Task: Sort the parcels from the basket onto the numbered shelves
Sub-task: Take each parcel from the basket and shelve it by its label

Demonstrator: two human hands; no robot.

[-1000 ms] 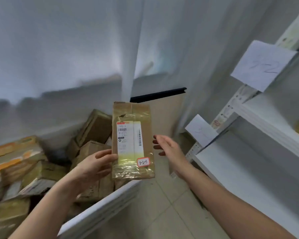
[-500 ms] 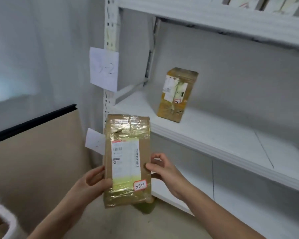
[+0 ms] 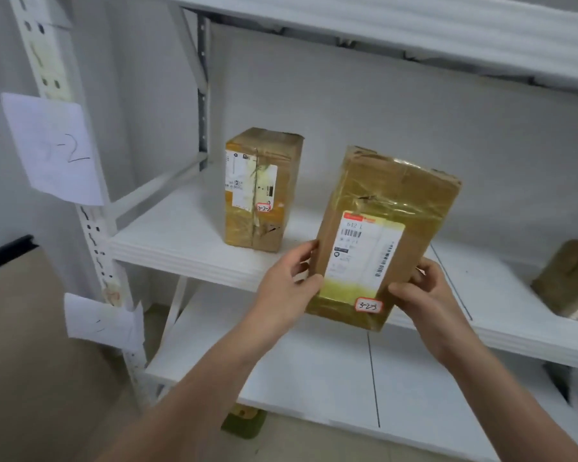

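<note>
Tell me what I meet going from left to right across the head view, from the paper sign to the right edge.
paper sign marked 3-2 → standing parcel → left hand → held parcel → right hand → tilted parcel at the right edge

A white shelf board (image 3: pixel 181 235) is carried on a slotted upright (image 3: pixel 95 241). One taped cardboard parcel (image 3: pixel 261 191) is stood upright on its left part; a second parcel (image 3: pixel 568 278) is laid tilted at the far right, well apart.
</note>
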